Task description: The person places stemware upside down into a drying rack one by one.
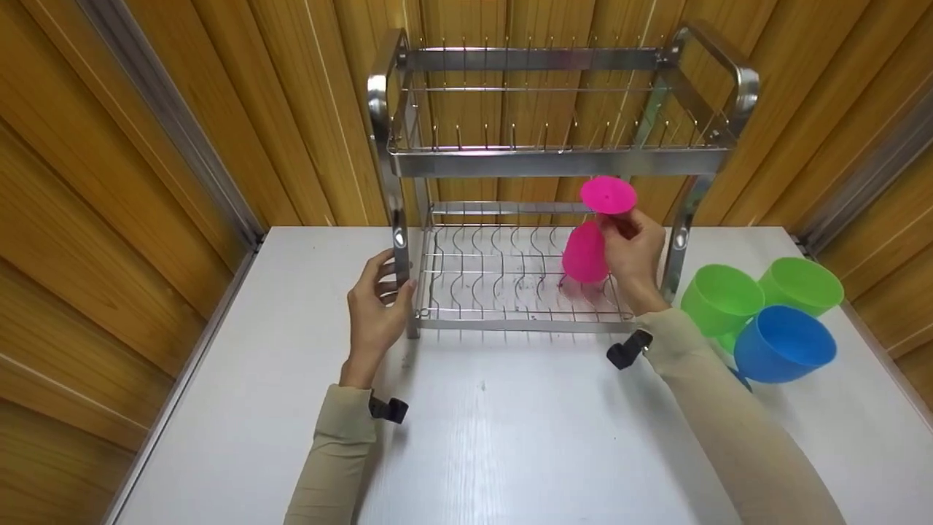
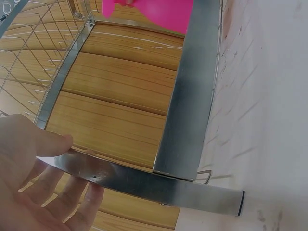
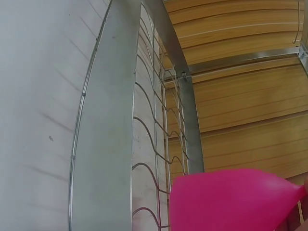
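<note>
A two-tier metal dish rack point(image 1: 550, 164) stands on the white table. My left hand point(image 1: 375, 306) grips its left front post point(image 2: 120, 175), thumb on one side and fingers behind. My right hand point(image 1: 635, 251) pinches the stem of a pink plastic goblet point(image 1: 585, 251), held upside down with its round foot upward. The goblet's bowl is over the right part of the lower tier point(image 1: 488, 281); whether its rim touches the wires I cannot tell. In the right wrist view the pink bowl point(image 3: 226, 199) shows beside the rack's wavy wires, with the hand mostly out of frame.
To the right of the rack stand two green goblets point(image 1: 721, 295) and a blue goblet point(image 1: 786, 346), bowls upward. The upper tier point(image 1: 561, 162) overhangs the lower one, with upright wire prongs. Wood-panelled walls point(image 1: 291, 109) close off the back and sides.
</note>
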`<control>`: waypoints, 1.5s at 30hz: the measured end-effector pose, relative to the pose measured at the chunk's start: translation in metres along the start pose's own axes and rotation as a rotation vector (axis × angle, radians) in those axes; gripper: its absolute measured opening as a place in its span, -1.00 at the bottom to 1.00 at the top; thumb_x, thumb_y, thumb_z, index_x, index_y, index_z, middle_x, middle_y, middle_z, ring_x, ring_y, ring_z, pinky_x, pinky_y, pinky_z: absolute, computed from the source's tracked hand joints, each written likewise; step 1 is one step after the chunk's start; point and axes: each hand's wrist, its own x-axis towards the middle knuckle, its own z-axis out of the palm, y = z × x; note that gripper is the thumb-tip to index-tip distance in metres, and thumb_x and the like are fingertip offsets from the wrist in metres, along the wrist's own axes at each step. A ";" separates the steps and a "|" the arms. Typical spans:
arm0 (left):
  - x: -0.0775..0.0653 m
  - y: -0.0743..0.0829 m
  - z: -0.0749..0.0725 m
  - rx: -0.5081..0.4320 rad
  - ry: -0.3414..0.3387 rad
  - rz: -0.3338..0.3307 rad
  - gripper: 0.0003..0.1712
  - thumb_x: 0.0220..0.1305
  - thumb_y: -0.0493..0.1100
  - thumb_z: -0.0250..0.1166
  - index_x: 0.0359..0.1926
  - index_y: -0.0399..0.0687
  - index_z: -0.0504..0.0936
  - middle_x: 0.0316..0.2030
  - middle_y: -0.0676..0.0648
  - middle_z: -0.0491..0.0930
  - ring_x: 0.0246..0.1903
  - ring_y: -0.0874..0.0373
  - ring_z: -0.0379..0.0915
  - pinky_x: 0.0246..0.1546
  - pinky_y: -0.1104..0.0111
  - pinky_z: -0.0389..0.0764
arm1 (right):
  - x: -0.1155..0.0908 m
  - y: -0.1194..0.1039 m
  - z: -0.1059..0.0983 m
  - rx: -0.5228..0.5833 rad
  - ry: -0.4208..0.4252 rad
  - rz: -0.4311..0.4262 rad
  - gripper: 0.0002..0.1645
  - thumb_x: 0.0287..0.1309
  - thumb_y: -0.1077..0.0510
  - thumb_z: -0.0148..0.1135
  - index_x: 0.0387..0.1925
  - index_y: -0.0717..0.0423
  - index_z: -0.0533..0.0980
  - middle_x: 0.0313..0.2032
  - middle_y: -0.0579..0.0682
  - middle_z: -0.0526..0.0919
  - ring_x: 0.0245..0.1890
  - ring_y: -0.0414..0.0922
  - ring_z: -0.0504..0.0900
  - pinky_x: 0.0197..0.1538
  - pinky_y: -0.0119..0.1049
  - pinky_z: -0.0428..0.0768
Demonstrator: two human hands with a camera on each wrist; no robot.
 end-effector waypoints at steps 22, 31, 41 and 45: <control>-0.001 0.001 0.003 0.006 -0.017 0.011 -0.40 0.34 -0.40 0.44 0.37 -0.13 0.56 0.05 -0.25 0.78 -0.14 -0.11 0.81 -0.06 0.04 0.85 | 0.017 0.017 0.000 -0.081 0.077 0.101 -0.72 0.46 0.23 0.28 0.10 0.22 0.72 0.03 0.16 0.78 -0.05 -0.21 0.67 0.16 -0.37 0.68; -0.001 0.001 0.001 0.027 -0.006 -0.010 -0.40 0.35 -0.37 0.45 0.38 -0.08 0.56 0.04 -0.18 0.79 -0.16 -0.07 0.80 -0.06 0.07 0.85 | 0.018 0.016 0.000 -0.074 0.066 0.096 -0.69 0.48 0.21 0.27 0.14 0.22 0.69 0.09 0.19 0.77 0.02 -0.17 0.67 0.26 -0.31 0.68; -0.001 0.000 0.000 0.015 -0.005 -0.012 -0.39 0.35 -0.39 0.44 0.38 -0.08 0.56 0.04 -0.17 0.80 -0.13 -0.07 0.80 -0.05 0.10 0.85 | 0.016 0.014 0.004 -0.061 0.067 0.059 -0.68 0.42 0.28 0.30 0.14 0.30 0.67 0.13 0.22 0.76 0.21 0.01 0.70 0.43 -0.28 0.59; 0.000 -0.001 -0.001 0.006 -0.006 -0.006 -0.39 0.34 -0.39 0.45 0.38 -0.09 0.56 0.03 -0.18 0.80 -0.14 -0.08 0.81 -0.06 0.08 0.85 | 0.013 0.015 0.004 -0.060 0.065 0.054 -0.64 0.41 0.26 0.33 0.17 0.29 0.64 0.17 0.21 0.74 0.26 0.01 0.66 0.50 -0.24 0.51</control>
